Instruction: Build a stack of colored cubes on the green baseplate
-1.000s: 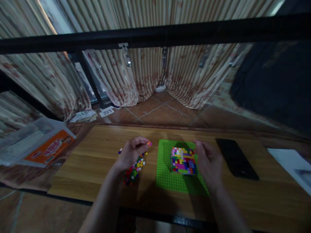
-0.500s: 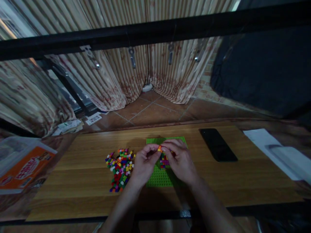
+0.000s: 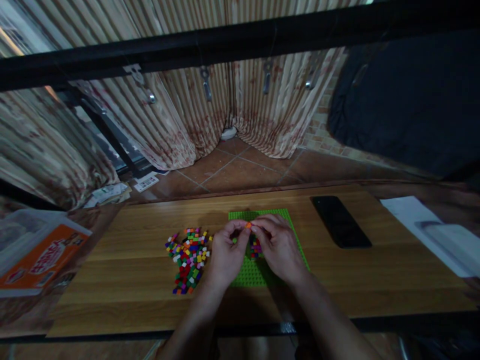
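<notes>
Between the fingertips of my two hands is a small orange building brick (image 3: 248, 225), held above the far part of a green studded baseplate (image 3: 249, 275). My left hand (image 3: 226, 250) pinches it from the left, thumb and forefinger closed. From the right, my right hand (image 3: 279, 245) pinches it too, its other fingers curled over the plate. Below the hands, a block of joined coloured bricks (image 3: 255, 248) sits on the baseplate, partly hidden by my right hand. Left of my left hand lies a loose pile of small multicoloured bricks (image 3: 191, 255).
A black phone (image 3: 340, 221) lies on the wooden table (image 3: 123, 270), right of the baseplate. Beyond the left edge stands a clear plastic box with an orange label (image 3: 45, 257). White paper (image 3: 412, 215) is past the right edge. A dark bar (image 3: 240, 42) crosses above.
Both hands stay together at the orange brick, with slight finger movement and a small turn of it. The whole view has shifted a little, so the table things appear slightly further right.
</notes>
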